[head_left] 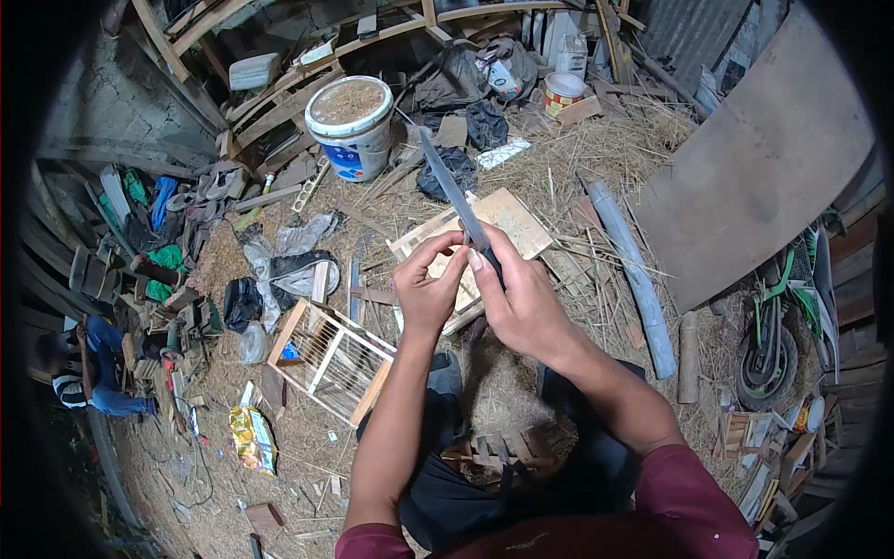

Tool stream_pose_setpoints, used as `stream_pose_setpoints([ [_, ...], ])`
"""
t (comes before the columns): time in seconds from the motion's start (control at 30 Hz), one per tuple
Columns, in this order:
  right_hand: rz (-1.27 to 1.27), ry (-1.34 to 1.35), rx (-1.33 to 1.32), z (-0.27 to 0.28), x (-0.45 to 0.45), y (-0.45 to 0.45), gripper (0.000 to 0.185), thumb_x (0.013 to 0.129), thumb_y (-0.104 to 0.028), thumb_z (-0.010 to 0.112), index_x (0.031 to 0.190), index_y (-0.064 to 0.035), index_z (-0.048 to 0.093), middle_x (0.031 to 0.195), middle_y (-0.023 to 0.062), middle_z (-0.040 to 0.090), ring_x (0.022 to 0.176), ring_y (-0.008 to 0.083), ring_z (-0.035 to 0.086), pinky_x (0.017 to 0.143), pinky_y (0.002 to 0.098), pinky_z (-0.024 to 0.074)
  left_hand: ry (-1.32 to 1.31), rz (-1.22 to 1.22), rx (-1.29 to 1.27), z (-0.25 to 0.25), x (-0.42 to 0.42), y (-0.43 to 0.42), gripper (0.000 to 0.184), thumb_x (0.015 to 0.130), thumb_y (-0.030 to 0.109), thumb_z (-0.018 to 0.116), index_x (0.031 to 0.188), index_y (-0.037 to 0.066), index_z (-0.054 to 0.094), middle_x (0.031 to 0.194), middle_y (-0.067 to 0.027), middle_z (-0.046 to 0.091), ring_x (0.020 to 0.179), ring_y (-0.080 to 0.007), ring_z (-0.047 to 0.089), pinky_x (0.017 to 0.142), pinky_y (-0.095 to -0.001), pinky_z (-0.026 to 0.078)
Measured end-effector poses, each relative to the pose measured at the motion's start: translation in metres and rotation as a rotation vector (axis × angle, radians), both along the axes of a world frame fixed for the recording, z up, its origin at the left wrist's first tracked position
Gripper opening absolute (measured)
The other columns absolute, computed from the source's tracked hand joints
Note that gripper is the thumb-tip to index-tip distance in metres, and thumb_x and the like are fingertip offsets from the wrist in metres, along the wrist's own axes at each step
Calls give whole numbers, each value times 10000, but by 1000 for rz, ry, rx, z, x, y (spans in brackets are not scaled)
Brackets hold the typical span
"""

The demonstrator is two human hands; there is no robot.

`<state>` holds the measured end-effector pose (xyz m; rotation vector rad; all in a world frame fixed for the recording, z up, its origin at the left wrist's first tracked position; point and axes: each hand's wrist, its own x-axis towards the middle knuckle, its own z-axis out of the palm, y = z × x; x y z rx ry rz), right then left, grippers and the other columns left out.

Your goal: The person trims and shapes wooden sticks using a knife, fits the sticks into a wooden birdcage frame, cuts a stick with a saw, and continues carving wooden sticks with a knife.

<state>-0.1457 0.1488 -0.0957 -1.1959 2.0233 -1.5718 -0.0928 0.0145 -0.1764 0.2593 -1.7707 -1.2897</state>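
My right hand [526,296] is closed round the dark handle of a long knife [451,184], whose blade points up and away to the left. Close beside it, my left hand [431,284] pinches thumb and fingertips together at the base of the blade. Whatever lies between those fingertips is too small to make out. Below both hands is a pale wooden board [507,224] resting on a low wooden frame. A small wooden cage with thin bars [332,363] lies tilted on the ground, left of my forearms.
A white bucket [350,140] stands at the back left. To the right lie a bamboo pole [633,279] and a large leaning sheet [759,158], near a small green bike [771,326]. Straw and scraps cover the ground. Another person [104,363] sits at far left.
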Motion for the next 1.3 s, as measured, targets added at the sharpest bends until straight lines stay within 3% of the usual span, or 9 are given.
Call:
stream_pose_setpoints([
  [0.4,-20,14,-4,-5,1,-2,434,925,-55,439,1338,55,362,762,278,608,728,442,635,626,471,469,-7,-21,2,-2,-2,-2,202,783,0,717,984,-9,701,913,-86,714,820,-132,652,739,-254,500],
  [0.73,-35,61,-11,-5,8,-2,442,929,-61,440,1346,51,342,709,310,594,717,480,620,613,532,454,-25,8,-189,5,4,-8,175,769,-12,720,944,-8,715,902,-125,720,825,-197,698,735,-283,534],
  [1.0,-51,112,-11,-10,4,0,454,927,-68,442,1353,35,323,716,317,595,710,494,608,615,534,463,-37,-23,-314,6,1,-15,165,766,-18,723,930,-4,717,887,-137,718,812,-223,702,719,-292,542],
  [1.13,-39,166,41,-15,-1,-3,439,931,-65,436,1346,32,332,719,317,596,702,495,606,610,531,468,-86,8,-214,-1,-1,-12,179,764,-43,698,940,-14,713,879,-132,718,813,-214,699,745,-289,527],
  [1.3,-55,173,9,-12,-6,0,437,934,-75,443,1344,29,333,718,314,599,700,483,615,604,531,464,18,-28,-319,9,-5,-6,178,760,-45,690,936,-26,703,870,-141,714,816,-217,698,743,-288,525],
])
